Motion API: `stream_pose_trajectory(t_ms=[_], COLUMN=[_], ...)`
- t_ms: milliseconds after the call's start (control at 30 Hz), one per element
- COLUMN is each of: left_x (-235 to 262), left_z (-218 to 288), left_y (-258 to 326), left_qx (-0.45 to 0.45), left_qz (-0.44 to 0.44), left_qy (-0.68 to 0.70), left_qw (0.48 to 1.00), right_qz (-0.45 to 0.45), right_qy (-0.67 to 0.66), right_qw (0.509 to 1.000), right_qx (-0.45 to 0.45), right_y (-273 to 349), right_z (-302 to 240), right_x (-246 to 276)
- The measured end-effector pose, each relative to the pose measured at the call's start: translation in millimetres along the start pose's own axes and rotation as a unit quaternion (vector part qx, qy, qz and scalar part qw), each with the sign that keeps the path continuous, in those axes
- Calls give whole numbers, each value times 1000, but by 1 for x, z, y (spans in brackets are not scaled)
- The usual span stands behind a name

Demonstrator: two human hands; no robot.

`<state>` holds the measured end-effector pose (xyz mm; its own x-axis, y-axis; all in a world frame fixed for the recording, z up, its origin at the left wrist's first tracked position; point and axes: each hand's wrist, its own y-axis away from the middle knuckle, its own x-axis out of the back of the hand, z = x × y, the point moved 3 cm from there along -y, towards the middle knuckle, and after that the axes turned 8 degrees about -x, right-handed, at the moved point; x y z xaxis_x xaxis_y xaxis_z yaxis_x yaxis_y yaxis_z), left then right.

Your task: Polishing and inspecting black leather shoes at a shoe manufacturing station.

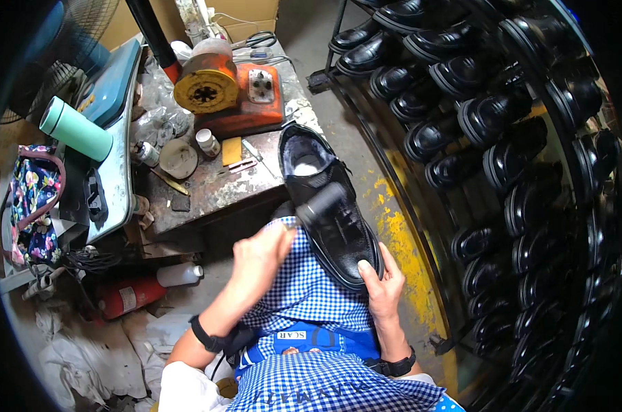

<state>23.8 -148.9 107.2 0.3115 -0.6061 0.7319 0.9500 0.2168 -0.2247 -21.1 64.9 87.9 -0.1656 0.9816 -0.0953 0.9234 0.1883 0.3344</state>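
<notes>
Left hand (259,254): its fingers were pressed together, pinching the near end of a dark brush-like tool (318,206), too blurred for me to say whether it touched the leather.
Right hand (385,285): thumb on the toe, fingers bent around the right edge, so the grip pinched the shoe's near end.
Black shoe (343,237): one, just above the person's lap, toe near, opening far, the upper facing up.
Work on the shoe: upper and sole were already joined; handling of the upper was, I judged, midway. The toe looked duller than those on the rack, so some of the surface seemed left; how much, I could not tell.
Checked apron (280,295): one, blue and white, beneath the hands.
Desk (213,195): far left of the shoe, bearing one orange machine (273,106) with one yellow wheel (204,91), one white jar (207,143), one yellow block (232,152) and one round disc (178,159).
Left side: one mint bottle (77,129); lower down, one red cylinder (129,296) and one white bottle (179,275).
Rack (318,82): one, on the right, with well over twenty black shoes (489,117); the dark rim hid an exact count.
</notes>
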Motion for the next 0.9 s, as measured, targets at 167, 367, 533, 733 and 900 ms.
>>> stream_pose_trajectory(t_ms=[167, 367, 533, 733, 900], left_x=[-7, -8, 2, -5, -9], left_z=[22, 14, 2, 3, 3], left_y=[11, 19, 4, 26, 27], left_qx=[-101, -64, -23, -30, -31], left_qz=[-75, -89, -38, -70, -91], left_qy=[-22, -16, -50, -11, 22], left_qw=[992, 994, 998, 997, 995], right_qz=[4, -16, 5, -6, -15], right_qy=[-3, 2, 5, 3, -24], right_qw=[1000, 1000, 1000, 1000, 999], right_qx=[8, -11, 11, 10, -15], right_y=[4, 1, 4, 3, -6], right_z=[7, 3, 3, 10, 12], right_x=[-1, 0, 0, 3, 6])
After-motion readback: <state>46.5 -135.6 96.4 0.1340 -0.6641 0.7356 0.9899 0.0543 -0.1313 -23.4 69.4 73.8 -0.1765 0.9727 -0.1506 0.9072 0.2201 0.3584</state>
